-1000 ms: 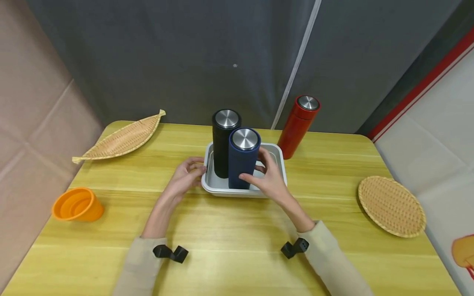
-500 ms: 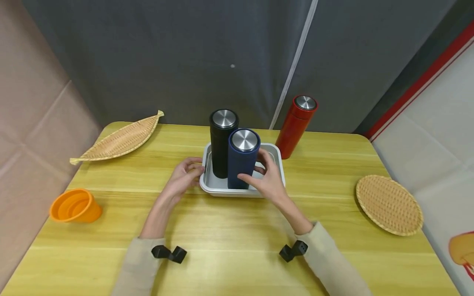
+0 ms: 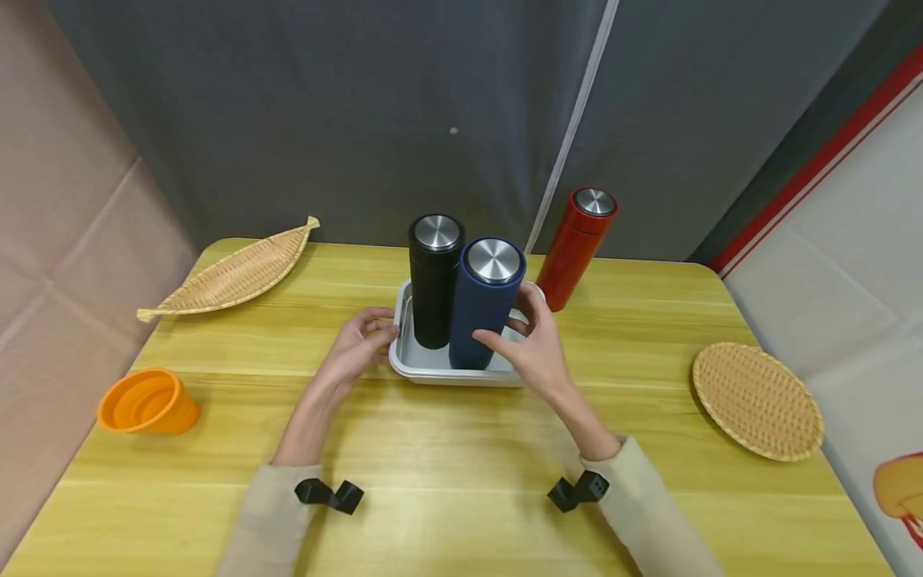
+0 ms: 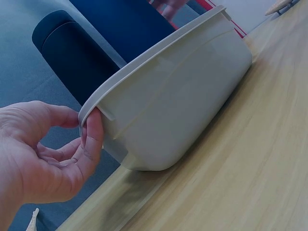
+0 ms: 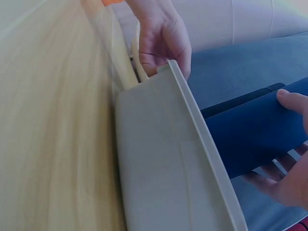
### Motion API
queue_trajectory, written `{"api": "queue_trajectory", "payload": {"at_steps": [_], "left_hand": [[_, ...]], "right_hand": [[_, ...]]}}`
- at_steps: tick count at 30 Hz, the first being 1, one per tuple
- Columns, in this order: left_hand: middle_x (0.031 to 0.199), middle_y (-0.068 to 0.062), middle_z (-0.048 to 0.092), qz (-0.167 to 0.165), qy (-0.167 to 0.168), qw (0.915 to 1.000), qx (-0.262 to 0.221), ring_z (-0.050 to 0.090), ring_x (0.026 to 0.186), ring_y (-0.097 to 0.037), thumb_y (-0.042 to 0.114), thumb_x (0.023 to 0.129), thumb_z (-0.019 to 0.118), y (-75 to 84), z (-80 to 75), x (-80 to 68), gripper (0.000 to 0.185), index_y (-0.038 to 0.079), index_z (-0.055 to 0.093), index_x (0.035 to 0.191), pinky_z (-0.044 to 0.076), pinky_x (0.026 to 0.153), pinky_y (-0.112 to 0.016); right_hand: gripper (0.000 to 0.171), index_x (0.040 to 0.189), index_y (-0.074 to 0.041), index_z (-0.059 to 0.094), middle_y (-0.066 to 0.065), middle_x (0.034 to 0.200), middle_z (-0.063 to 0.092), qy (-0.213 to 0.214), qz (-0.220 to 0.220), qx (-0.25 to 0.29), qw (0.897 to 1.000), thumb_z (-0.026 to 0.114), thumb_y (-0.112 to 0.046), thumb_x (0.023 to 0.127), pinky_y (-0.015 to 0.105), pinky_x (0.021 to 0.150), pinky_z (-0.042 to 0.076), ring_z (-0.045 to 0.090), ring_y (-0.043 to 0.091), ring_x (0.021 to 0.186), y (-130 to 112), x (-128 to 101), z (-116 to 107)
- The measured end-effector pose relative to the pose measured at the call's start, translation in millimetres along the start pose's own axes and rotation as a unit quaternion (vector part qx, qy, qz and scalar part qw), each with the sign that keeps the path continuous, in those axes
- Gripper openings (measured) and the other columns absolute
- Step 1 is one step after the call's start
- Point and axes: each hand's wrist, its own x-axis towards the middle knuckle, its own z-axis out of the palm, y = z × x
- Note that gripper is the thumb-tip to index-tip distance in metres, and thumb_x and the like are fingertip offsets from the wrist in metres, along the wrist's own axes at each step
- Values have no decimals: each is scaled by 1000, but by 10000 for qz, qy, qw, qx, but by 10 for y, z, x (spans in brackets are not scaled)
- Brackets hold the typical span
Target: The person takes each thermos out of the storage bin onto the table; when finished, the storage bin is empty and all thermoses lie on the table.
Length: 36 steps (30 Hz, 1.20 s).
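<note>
My right hand [image 3: 539, 353] grips a blue vacuum flask [image 3: 479, 324] with a silver lid, its thumb across the front and its fingers behind. The flask leans a little to the right, its base overlapping the white tray [image 3: 453, 378] in the head view. Beside it a black vacuum flask [image 3: 433, 300] stands upright in the tray's left half. At the tray's left end, my left hand [image 3: 358, 343] pinches the rim; the left wrist view shows that hand [image 4: 57, 149] with thumb above and fingers under the edge. In the right wrist view the blue flask [image 5: 255, 132] hides most of the black one.
A red vacuum flask [image 3: 579, 248] stands behind the tray's right corner. An orange cup [image 3: 162, 407] and a boat-shaped woven basket [image 3: 241, 272] are on the left. A round woven tray [image 3: 760, 401] lies at the right edge. A grey curtain [image 3: 346, 120] hangs behind the table.
The blue flask has shifted right and slightly up in the right hand, its top now leaning right. The left hand and the tray have stayed in place over the last half second.
</note>
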Motion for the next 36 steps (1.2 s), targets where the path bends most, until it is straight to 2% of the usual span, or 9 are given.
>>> {"api": "queue_trajectory", "payload": {"at_steps": [7,14,21,30,36], "left_hand": [[121,-24,53,1,15,10000,-5,59,84,-14,6,97,54,-6,-5,-3,43,-4,40,136,56,71,-28],[122,-24,53,-34,11,10000,13,59,86,-16,7,97,54,-16,-27,-9,43,-3,40,136,57,72,-29],[123,-26,52,41,-116,9999,-27,61,86,-18,9,97,55,-11,-28,-7,44,-3,39,136,57,72,-31],[117,-20,55,22,-115,9999,-38,61,83,-16,7,97,54,-18,0,0,43,-4,39,136,57,70,-29],[121,-25,52,17,-92,10000,-36,60,84,-19,7,97,54,-16,-11,6,43,-4,39,136,57,70,-29]], "right_hand": [[66,135,-3,47,11,125,57,-70,-120,-11,9999,78,6,76,28,91,53,56,20,109,-25,41,-56],[68,132,2,48,14,121,58,48,-325,66,9994,77,13,72,28,88,55,58,23,106,-126,122,-115],[69,133,3,48,4,118,60,354,-283,119,9989,76,16,71,26,84,56,58,22,105,-168,104,-204],[67,132,0,51,4,117,61,553,-433,261,9972,74,17,72,23,79,55,59,22,103,-278,125,-398],[63,128,-3,55,7,116,60,656,-611,326,9954,74,17,72,24,80,56,59,22,100,-398,213,-540]]}}
